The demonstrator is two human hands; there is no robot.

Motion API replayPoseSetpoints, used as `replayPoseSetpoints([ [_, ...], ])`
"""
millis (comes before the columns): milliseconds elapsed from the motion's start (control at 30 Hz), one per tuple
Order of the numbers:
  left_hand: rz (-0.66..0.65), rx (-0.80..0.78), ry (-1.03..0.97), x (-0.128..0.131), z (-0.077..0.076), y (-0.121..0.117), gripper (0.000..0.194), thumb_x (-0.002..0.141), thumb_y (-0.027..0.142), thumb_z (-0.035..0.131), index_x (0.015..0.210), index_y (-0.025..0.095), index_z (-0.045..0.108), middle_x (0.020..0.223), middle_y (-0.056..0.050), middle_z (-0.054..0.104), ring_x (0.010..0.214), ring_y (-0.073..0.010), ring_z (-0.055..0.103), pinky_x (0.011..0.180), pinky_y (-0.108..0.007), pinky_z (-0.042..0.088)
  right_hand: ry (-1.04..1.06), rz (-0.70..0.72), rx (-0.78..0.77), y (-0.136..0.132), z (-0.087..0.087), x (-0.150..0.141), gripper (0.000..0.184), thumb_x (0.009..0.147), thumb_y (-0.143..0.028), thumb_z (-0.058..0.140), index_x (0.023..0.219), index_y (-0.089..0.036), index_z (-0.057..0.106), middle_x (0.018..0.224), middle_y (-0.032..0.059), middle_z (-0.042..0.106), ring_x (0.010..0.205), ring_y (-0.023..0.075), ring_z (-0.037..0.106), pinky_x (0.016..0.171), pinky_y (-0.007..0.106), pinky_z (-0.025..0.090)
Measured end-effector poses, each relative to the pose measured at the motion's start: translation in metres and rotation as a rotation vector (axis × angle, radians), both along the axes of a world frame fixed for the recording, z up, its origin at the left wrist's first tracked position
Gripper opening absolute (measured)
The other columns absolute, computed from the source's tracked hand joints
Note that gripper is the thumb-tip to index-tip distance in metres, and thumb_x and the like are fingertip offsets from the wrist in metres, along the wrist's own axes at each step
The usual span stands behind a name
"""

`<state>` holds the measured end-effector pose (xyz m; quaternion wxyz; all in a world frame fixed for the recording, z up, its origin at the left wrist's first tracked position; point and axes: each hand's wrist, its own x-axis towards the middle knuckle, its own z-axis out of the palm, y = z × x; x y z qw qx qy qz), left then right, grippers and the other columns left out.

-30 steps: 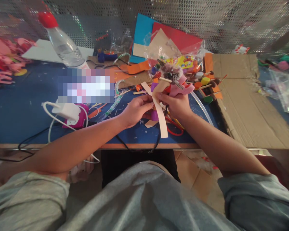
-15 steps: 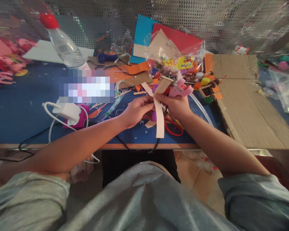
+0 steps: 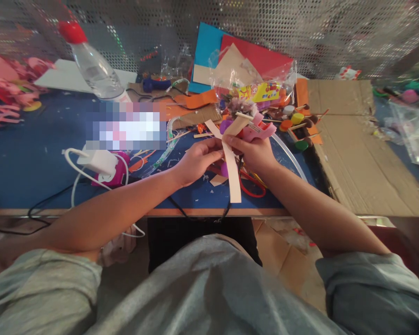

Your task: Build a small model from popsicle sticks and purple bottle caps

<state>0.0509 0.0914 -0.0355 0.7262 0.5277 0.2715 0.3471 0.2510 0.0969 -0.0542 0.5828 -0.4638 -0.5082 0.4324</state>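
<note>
My left hand [image 3: 198, 162] is closed, its thumb and fingers pinching at the crossing of some cream paper strips [image 3: 233, 179]. From the other side my right hand [image 3: 256, 151] grips the same strips, thumb on top. One strip hangs down toward the table edge, and others point up and outward. A purple ball [image 3: 225, 125] shows above the crossing and another purple piece [image 3: 224, 168] below, partly covered. A pink plastic object [image 3: 260, 128] with a small label sits just beyond my right hand; whether the hand touches it I cannot tell. Red-handled scissors [image 3: 254, 188] lie under my right wrist.
A red-capped bottle [image 3: 96, 70] leans at the back left. Nearer are a white plug [image 3: 99, 163] and its cable. Coloured card [image 3: 204, 51], a clear plastic bag [image 3: 265, 90] and small paint pots [image 3: 296, 117] lie behind. Flattened cardboard [image 3: 363, 153] covers the right.
The hanging end of the paper strip has swung slightly right and down. The pink object has shifted a little left. Both hands keep their hold.
</note>
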Motion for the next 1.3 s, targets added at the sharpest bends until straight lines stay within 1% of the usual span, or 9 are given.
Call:
replayPoseSetpoints([
  [233,-0.005,-0.078,-0.064,-0.001,-0.002,0.002,0.031,0.101,0.043,0.086,0.111,0.015,0.077,0.093,-0.007,0.082,0.077,-0.0200,0.081,0.070,-0.032,0.069,0.066,0.066,-0.042,-0.004,0.001,-0.001,0.064,0.056,-0.070,0.111,0.094,-0.027,0.082,0.101,0.0016,0.085,0.097,0.0280,0.083,0.098,0.052,0.076],
  [433,-0.036,-0.128,-0.121,0.000,-0.001,0.004,0.036,0.103,0.051,0.084,0.104,0.016,0.074,0.091,-0.008,0.081,0.079,-0.0209,0.080,0.072,-0.034,0.069,0.104,0.120,-0.111,-0.009,0.003,-0.002,0.068,0.051,-0.075,0.112,0.087,-0.027,0.081,0.091,0.0021,0.083,0.083,0.0262,0.079,0.086,0.052,0.077],
  [533,-0.050,-0.114,-0.117,0.000,-0.003,0.004,0.045,0.101,0.059,0.085,0.102,0.016,0.072,0.092,-0.008,0.081,0.079,-0.0206,0.080,0.072,-0.034,0.070,0.115,0.116,-0.109,-0.009,0.004,0.000,0.068,0.051,-0.071,0.114,0.091,-0.027,0.082,0.094,0.0021,0.084,0.092,0.0289,0.081,0.094,0.053,0.076],
  [633,0.018,-0.086,-0.119,0.001,-0.005,0.005,0.053,0.093,0.063,0.094,0.111,0.021,0.068,0.094,-0.003,0.080,0.079,-0.0200,0.081,0.072,-0.034,0.071,0.145,0.167,-0.084,-0.010,0.006,0.000,0.064,0.055,-0.065,0.114,0.093,-0.027,0.080,0.095,0.0017,0.083,0.102,0.0314,0.083,0.104,0.054,0.074],
  [767,0.148,-0.017,-0.175,0.000,-0.005,0.009,0.064,0.084,0.065,0.103,0.120,0.027,0.066,0.105,0.001,0.078,0.083,-0.0193,0.082,0.070,-0.034,0.070,0.141,0.208,-0.075,-0.011,0.007,0.000,0.059,0.060,-0.062,0.113,0.094,-0.027,0.079,0.090,0.0009,0.080,0.105,0.0322,0.083,0.103,0.054,0.073],
  [967,0.138,0.039,-0.153,-0.002,-0.006,0.014,0.063,0.084,0.060,0.104,0.123,0.028,0.067,0.112,-0.002,0.081,0.093,-0.0219,0.083,0.078,-0.036,0.071,0.134,0.224,-0.065,-0.011,0.011,-0.003,0.064,0.058,-0.062,0.114,0.097,-0.027,0.077,0.092,0.0004,0.080,0.100,0.0301,0.082,0.097,0.052,0.074],
  [1133,0.157,0.041,-0.144,-0.001,-0.011,0.017,0.061,0.088,0.064,0.100,0.125,0.028,0.068,0.120,-0.004,0.081,0.097,-0.0216,0.082,0.079,-0.034,0.069,0.119,0.243,-0.073,-0.010,0.008,-0.001,0.063,0.061,-0.063,0.113,0.099,-0.027,0.079,0.093,0.0007,0.081,0.100,0.0297,0.083,0.096,0.051,0.075],
  [1200,0.226,0.103,-0.135,-0.001,-0.014,0.021,0.063,0.087,0.068,0.100,0.124,0.028,0.069,0.124,-0.005,0.080,0.102,-0.0220,0.080,0.079,-0.032,0.067,0.098,0.248,-0.084,-0.009,0.006,0.000,0.062,0.063,-0.061,0.113,0.104,-0.027,0.082,0.097,0.0012,0.084,0.099,0.0286,0.083,0.098,0.051,0.075],
  [1300,0.413,0.346,-0.074,-0.003,-0.018,0.028,0.064,0.086,0.078,0.096,0.117,0.027,0.072,0.120,-0.006,0.077,0.104,-0.0209,0.075,0.081,-0.031,0.063,0.090,0.246,-0.071,-0.009,0.007,-0.001,0.063,0.061,-0.063,0.114,0.104,-0.027,0.084,0.102,0.0023,0.086,0.098,0.0278,0.083,0.101,0.053,0.074],
])
